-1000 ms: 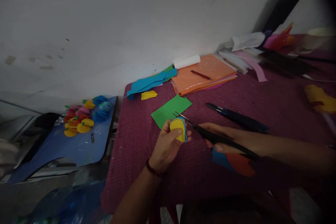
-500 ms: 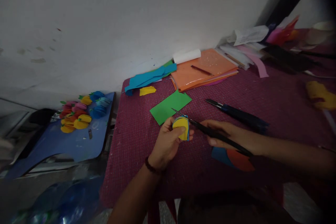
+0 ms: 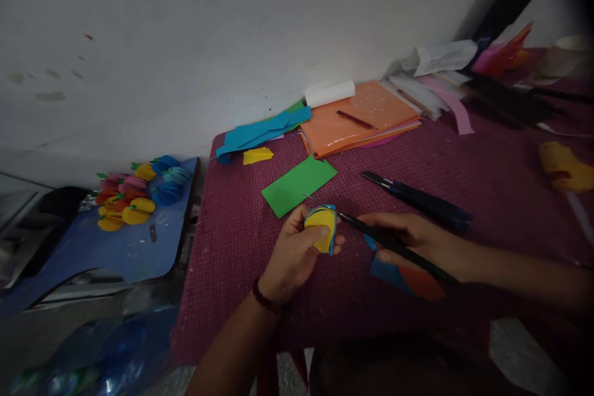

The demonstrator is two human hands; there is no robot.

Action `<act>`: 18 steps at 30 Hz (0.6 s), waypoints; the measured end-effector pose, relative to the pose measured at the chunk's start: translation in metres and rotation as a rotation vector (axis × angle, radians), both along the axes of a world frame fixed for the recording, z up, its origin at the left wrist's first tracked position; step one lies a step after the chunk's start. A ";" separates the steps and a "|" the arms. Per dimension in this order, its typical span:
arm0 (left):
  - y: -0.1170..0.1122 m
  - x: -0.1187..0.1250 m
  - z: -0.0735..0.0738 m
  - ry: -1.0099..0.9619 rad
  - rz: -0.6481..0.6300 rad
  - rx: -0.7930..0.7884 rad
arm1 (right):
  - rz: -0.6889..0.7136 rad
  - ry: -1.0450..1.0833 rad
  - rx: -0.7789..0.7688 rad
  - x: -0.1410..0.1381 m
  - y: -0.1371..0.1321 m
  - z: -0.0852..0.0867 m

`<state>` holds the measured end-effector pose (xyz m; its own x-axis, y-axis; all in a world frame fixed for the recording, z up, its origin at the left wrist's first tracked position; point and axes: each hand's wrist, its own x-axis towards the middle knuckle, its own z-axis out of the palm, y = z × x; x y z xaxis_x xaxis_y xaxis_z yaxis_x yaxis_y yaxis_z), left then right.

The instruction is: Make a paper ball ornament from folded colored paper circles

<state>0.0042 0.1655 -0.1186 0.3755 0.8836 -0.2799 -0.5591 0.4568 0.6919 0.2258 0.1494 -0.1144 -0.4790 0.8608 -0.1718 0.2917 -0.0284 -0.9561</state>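
Note:
Pinched between the thumb and fingers of my left hand (image 3: pixel 292 253) is a small stack of paper pieces, a round-edged yellow one (image 3: pixel 321 226) on top with blue showing along its edge. My right hand (image 3: pixel 417 238) is closed around black-handled scissors (image 3: pixel 387 239), seen nearly edge-on. Their thin blades lie at the upper edge of the stack, tips pointing left. Just beyond my left hand lies a green paper rectangle (image 3: pixel 299 185) on the table. Blue and orange paper pieces (image 3: pixel 420 281) lie below my right hand, partly in shadow.
A dark utility knife (image 3: pixel 417 201) lies on the maroon table (image 3: pixel 223 272). Behind are blue strips (image 3: pixel 264 130), a yellow scrap (image 3: pixel 258 156) and orange sheets (image 3: pixel 352 124) bearing a pencil (image 3: pixel 356 119). Colourful paper shapes (image 3: pixel 139 210) sit on a blue board (image 3: pixel 139 257) at left.
The blue edge of the stack shows more on its right side. My right hand and the scissors have shifted slightly, and a small blue piece now shows below them. The view has moved slightly.

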 end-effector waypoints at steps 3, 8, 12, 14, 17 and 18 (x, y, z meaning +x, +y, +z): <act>0.000 0.000 0.001 0.004 -0.034 0.002 | 0.035 -0.036 0.075 0.006 0.000 -0.003; -0.002 0.001 -0.003 0.025 -0.076 0.030 | 0.091 -0.167 0.174 0.015 0.000 0.007; -0.007 0.006 -0.006 0.050 -0.104 0.024 | 0.118 -0.262 0.284 0.018 -0.001 0.016; -0.009 0.008 -0.006 0.054 -0.105 0.029 | 0.114 -0.275 0.315 0.019 -0.003 0.017; -0.013 0.010 -0.005 0.055 -0.101 0.043 | 0.103 -0.263 0.329 0.019 -0.006 0.016; -0.014 0.010 -0.005 0.053 -0.103 0.045 | 0.104 -0.254 0.327 0.019 -0.007 0.016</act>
